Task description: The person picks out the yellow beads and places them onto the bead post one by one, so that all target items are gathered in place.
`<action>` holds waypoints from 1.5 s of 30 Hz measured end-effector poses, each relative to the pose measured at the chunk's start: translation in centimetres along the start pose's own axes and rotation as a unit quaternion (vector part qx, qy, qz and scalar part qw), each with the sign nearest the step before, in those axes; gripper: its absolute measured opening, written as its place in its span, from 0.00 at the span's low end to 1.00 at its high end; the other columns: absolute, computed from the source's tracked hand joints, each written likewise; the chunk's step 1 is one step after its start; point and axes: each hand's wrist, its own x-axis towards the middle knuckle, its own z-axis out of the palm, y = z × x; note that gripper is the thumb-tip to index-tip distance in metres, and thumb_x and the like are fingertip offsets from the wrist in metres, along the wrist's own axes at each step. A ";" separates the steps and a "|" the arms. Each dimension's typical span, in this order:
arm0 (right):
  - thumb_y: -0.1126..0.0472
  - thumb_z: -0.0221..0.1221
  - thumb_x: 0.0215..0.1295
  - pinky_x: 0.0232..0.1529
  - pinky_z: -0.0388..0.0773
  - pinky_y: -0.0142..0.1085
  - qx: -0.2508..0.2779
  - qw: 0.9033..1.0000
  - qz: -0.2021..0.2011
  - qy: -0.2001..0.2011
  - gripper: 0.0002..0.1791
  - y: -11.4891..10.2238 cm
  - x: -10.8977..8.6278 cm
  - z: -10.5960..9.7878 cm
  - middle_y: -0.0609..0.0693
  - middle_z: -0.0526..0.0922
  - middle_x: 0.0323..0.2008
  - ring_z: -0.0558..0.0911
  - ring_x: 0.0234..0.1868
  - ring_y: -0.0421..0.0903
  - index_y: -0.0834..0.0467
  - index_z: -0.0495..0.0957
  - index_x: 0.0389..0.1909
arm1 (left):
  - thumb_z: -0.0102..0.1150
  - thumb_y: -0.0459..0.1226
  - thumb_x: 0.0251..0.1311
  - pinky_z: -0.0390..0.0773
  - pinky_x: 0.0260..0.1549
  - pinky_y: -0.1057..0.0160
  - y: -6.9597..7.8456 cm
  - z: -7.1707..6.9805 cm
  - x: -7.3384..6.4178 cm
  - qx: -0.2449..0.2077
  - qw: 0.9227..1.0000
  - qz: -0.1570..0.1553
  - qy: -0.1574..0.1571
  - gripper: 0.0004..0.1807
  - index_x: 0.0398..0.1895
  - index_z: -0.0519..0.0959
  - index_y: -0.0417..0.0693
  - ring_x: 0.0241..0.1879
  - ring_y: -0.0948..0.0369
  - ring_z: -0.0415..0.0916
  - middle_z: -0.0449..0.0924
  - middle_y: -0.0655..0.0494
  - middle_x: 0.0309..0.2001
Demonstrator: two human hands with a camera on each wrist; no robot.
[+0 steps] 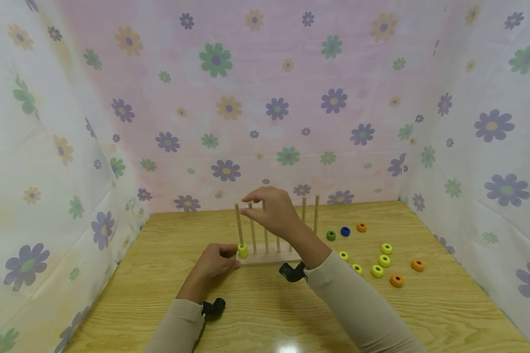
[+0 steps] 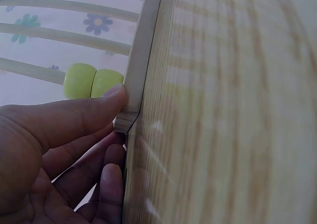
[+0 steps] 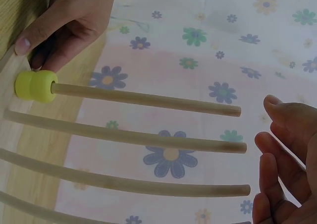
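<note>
A wooden peg rack (image 1: 269, 258) with a row of upright dowels stands on the table. Two yellow-green beads (image 2: 91, 81) are stacked at the foot of its leftmost dowel (image 3: 148, 99). My left hand (image 1: 214, 260) grips the left end of the base, thumb at the front and fingers around the end. Beside the top of the leftmost dowel is my right hand (image 1: 271, 211), apart from it, its fingers loosely bent with nothing between them. In the head view the right hand and forearm hide parts of the other dowels and the base's right end.
Right of the rack lie loose beads on the wooden table (image 1: 159, 274): several yellow ones (image 1: 384, 261), a green one (image 1: 331, 236), a blue one (image 1: 345, 231) and three orange ones (image 1: 396, 280). Flowered cloth (image 1: 274, 98) walls the table at the back and both sides.
</note>
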 end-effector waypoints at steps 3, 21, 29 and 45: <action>0.57 0.75 0.61 0.40 0.84 0.40 0.009 1.000 -0.012 0.010 0.11 0.2 -0.3 -0.1 0.45 0.90 0.43 0.85 0.43 0.44 0.51 0.90 0.44 | 0.77 0.35 0.57 0.77 0.64 0.45 0.0 0.0 0.0 0.003 1.000 0.000 0.001 0.26 0.61 0.85 0.46 0.64 0.48 0.79 0.84 0.48 0.60; 0.53 0.75 0.61 0.45 0.85 0.41 -0.014 0.999 -0.019 0.033 0.13 1.5 -3.0 -2.2 0.44 0.89 0.46 0.86 0.44 0.44 0.50 0.89 0.46 | 0.77 0.35 0.57 0.78 0.64 0.46 -0.5 0.0 0.3 0.002 1.000 0.003 0.003 0.25 0.60 0.85 0.47 0.63 0.49 0.79 0.85 0.49 0.59; 0.55 0.76 0.60 0.41 0.82 0.41 -0.024 0.999 -0.020 0.024 0.14 2.2 -4.4 -3.2 0.44 0.89 0.45 0.83 0.41 0.41 0.50 0.90 0.46 | 0.77 0.34 0.57 0.77 0.64 0.46 -0.8 0.1 0.5 0.008 1.000 0.009 0.003 0.25 0.60 0.85 0.48 0.63 0.49 0.79 0.85 0.49 0.59; 0.47 0.75 0.60 0.40 0.82 0.42 -0.022 0.999 0.035 0.005 0.15 5.2 -8.6 -5.6 0.38 0.88 0.44 0.83 0.41 0.40 0.41 0.89 0.47 | 0.77 0.35 0.57 0.77 0.64 0.47 -0.7 0.0 0.5 0.011 1.000 0.009 0.002 0.25 0.61 0.85 0.47 0.63 0.49 0.79 0.85 0.49 0.60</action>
